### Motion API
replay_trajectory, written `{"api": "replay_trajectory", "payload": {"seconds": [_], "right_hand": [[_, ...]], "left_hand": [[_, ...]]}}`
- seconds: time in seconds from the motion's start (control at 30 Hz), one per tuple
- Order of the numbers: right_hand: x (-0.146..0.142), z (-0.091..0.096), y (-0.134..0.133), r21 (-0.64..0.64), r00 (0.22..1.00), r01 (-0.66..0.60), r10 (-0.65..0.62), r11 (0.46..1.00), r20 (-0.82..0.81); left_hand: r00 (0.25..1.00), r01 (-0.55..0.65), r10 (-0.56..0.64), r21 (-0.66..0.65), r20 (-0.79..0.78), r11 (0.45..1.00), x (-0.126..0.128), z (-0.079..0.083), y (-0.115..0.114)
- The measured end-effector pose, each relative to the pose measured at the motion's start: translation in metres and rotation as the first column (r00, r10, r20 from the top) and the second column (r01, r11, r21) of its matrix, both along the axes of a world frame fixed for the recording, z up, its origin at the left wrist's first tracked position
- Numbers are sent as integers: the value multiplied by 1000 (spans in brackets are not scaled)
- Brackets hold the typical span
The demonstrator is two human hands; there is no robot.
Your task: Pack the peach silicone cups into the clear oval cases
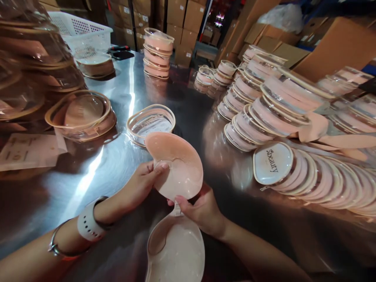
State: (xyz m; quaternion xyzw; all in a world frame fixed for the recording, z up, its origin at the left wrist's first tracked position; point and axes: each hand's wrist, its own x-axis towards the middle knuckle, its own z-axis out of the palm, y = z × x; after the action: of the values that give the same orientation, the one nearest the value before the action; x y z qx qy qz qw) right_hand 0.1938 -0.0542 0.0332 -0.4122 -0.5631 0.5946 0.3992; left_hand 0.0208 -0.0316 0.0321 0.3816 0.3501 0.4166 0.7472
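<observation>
A beige adhesive silicone bra (pixel 183 174) is held over the metal table, its two cups joined by a small clear clasp (pixel 177 208). My left hand (pixel 147 176) pinches the left edge of the upper cup, thumb on its glossy inner face. At the clasp, my right hand (pixel 202 209) grips the bra, with the thumb in front and the other fingers mostly hidden behind the cup. The lower cup (pixel 182 250) hangs toward me, partly cut off by the frame. Just beyond the bra sits an open clear case (pixel 151 123) with cream piping and a printed white sheet inside.
Another clear case (pixel 82 115) holding a cup stands at left, beside tall stacked cases (pixel 32 58) and a paper sheet (pixel 32 150). Many filled cases (pixel 264 105) line the right side. A white basket (pixel 85 33) and a short case stack (pixel 158 53) are farther back.
</observation>
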Motion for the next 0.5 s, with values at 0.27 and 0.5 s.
{"api": "replay_trajectory", "payload": {"seconds": [0.27,0.5], "right_hand": [[1,-1,1,2,999,-1,1,1000,42],[3,-5,1,29,991,73,-76,997,112]], "left_hand": [[999,-34,33,-37,-38,999,1,-1,2],[997,-43,38,-63,-73,997,1,4,1]]}}
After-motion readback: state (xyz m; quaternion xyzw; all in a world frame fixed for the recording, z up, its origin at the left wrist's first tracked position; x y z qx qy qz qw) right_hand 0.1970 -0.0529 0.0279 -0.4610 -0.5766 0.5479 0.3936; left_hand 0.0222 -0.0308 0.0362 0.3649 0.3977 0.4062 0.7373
